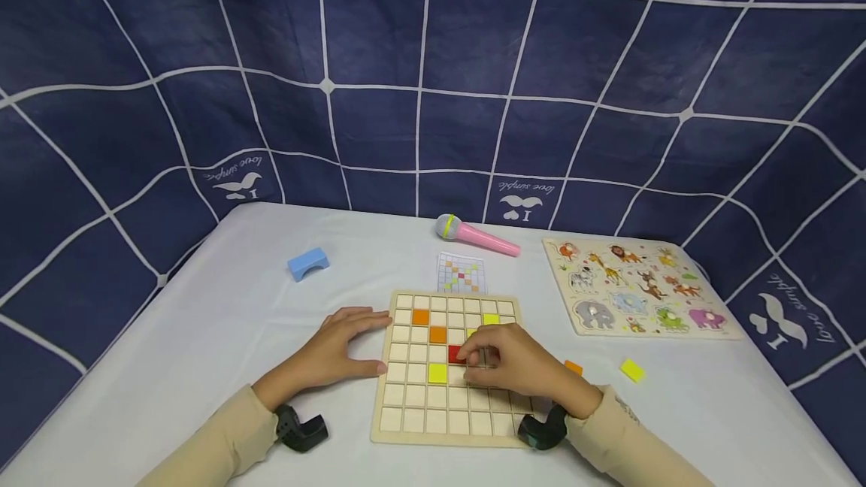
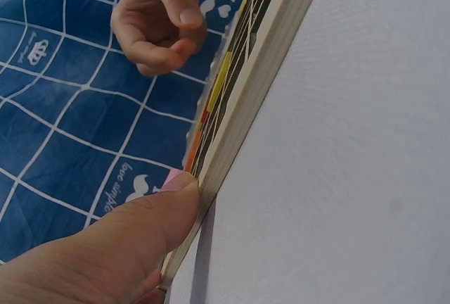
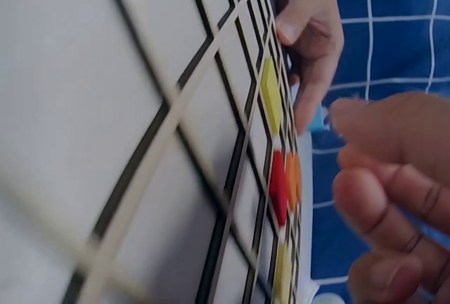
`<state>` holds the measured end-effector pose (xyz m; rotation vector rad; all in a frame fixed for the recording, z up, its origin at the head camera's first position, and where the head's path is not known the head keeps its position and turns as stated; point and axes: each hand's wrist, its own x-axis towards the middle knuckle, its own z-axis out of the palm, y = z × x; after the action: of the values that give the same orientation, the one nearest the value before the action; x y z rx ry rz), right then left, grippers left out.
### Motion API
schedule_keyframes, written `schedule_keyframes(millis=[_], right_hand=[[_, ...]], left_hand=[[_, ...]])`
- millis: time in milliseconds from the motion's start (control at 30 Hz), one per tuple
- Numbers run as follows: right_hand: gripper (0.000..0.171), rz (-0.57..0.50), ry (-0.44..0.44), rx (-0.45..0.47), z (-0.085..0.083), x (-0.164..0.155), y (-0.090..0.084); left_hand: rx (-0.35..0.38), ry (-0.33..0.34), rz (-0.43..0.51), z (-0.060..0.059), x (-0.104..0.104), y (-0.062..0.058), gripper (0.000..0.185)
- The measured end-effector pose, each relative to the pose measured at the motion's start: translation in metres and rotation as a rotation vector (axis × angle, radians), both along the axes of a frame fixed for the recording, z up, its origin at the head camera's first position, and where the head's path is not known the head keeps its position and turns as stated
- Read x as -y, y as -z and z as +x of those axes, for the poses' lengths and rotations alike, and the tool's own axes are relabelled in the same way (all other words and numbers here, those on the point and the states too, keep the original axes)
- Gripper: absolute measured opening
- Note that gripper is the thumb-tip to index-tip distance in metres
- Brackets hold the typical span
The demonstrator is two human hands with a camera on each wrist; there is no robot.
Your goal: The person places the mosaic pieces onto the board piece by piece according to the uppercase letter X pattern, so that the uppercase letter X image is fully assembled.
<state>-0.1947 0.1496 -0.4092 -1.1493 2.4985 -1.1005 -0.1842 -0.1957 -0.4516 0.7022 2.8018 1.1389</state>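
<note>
Head view: left hand (image 1: pixel 338 352) rests spread against the board's (image 1: pixel 433 412) left edge on the worktop (image 1: pixel 223 322); right hand (image 1: pixel 514 359), fingers curled, touches the red tile (image 1: pixel 455 354) mid-board.

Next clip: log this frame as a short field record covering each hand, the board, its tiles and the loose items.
left hand: fingers straight, resting against the grid board's left edge
right hand: over the board, fingertips curled at the red tile; grip unclear
grid board: wooden, flat on the white table
tiles on board: two orange, two yellow, one red visible
loose tiles: orange, yellow, right of board
elsewhere: pattern card, pink toy microphone, blue block, animal puzzle
</note>
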Motion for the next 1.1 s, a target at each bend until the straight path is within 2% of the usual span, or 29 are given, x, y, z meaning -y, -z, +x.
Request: schedule_keyframes(millis=[333,667,900,1100], right_hand=[[0.012,-0.122,-0.017,0.019,0.001,-0.031,0.006],[0.015,-0.210,0.029,-0.055,0.000,-0.064,0.008],[0.017,-0.210,0.063,-0.072,-0.002,-0.086,0.004],[0.017,-0.152,0.102,-0.072,-0.009,-0.102,-0.002]], left_hand=[[-0.008,-0.007,-0.004,0.001,0.002,0.001,0.074],[-0.006,0.010,0.000,-0.003,0.000,0.000,0.076],[-0.002,0.013,-0.005,-0.005,-0.001,-0.001,0.075],[0.007,0.009,0.011,-0.005,0.001,-0.005,0.075]])
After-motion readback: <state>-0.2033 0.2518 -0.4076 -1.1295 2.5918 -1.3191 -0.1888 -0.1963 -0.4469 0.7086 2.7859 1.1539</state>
